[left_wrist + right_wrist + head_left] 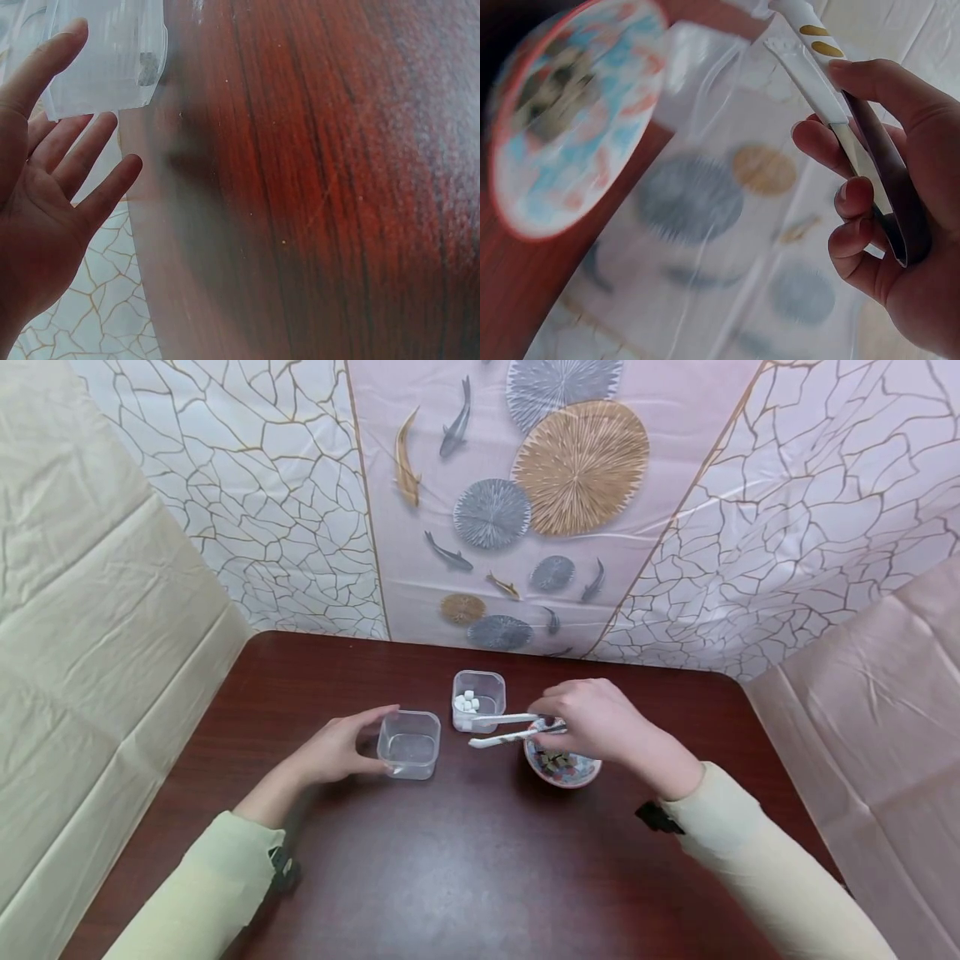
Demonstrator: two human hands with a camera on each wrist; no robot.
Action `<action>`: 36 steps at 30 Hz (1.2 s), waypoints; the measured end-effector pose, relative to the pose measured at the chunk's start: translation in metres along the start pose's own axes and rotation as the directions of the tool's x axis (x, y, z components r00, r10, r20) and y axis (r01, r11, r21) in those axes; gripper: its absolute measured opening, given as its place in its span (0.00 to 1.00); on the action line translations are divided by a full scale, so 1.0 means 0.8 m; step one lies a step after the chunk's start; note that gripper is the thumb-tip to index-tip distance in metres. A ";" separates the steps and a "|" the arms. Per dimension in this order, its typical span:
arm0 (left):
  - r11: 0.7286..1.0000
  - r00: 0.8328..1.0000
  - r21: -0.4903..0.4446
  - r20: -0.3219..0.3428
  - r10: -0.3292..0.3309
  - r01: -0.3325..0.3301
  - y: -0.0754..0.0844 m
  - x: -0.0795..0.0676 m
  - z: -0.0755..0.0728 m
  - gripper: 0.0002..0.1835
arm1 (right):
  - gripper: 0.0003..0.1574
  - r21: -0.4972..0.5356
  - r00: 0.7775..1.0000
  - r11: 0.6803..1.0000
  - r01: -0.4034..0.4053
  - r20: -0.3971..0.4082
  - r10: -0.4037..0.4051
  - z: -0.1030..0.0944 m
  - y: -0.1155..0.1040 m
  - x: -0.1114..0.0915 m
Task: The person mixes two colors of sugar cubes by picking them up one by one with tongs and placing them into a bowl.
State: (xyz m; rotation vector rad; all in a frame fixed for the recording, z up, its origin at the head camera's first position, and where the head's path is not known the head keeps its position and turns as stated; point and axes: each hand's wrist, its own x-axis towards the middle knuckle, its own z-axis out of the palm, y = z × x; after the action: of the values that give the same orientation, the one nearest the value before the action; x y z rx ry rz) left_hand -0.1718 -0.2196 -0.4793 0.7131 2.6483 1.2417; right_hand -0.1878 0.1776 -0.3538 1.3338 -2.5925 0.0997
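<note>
My left hand [341, 750] rests with straight fingers against the left side of an empty clear plastic tub [408, 743]. In the left wrist view the left hand [52, 187] shows an open palm beside the tub [105, 60]. My right hand [592, 718] grips white tongs [502, 729] above a patterned bowl [562, 767]. Their tips point left and spread apart, just in front of a second clear tub [478, 700] holding several white cubes. In the right wrist view the fingers of the right hand [885, 225] curl round the tongs [817, 82], with the bowl [570, 112] blurred at the left.
Everything stands on a dark red-brown wooden table [480, 860] with rounded far corners. Cloth sheets hang close along the left, back and right edges. Both tubs and the bowl sit together towards the far middle.
</note>
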 end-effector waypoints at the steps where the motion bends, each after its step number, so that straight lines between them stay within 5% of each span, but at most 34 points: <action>1: 1.000 1.000 0.000 -0.001 -0.003 0.003 -0.001 0.000 0.000 0.50 | 0.10 0.003 1.000 1.000 0.014 0.000 -0.014 0.003 -0.005 0.010; 17: 1.000 1.000 0.003 -0.004 -0.005 0.005 0.001 0.002 0.001 0.50 | 0.12 -0.066 0.974 0.994 0.090 0.216 -0.074 0.049 -0.065 0.125; 24: 1.000 1.000 0.001 0.004 0.005 -0.005 -0.002 0.003 0.000 0.50 | 0.21 -0.117 0.946 0.986 0.119 0.314 -0.077 0.067 -0.086 0.153; 36: 1.000 1.000 -0.009 0.004 0.000 0.000 -0.003 0.001 -0.002 0.49 | 0.15 -0.191 0.917 0.974 0.126 0.398 -0.041 0.082 -0.098 0.178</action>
State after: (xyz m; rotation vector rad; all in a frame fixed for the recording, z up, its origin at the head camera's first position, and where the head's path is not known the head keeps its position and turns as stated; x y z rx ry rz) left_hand -0.1740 -0.2215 -0.4797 0.7132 2.6379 1.2502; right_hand -0.2155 0.0082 -0.3886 1.5082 -2.7508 -0.4978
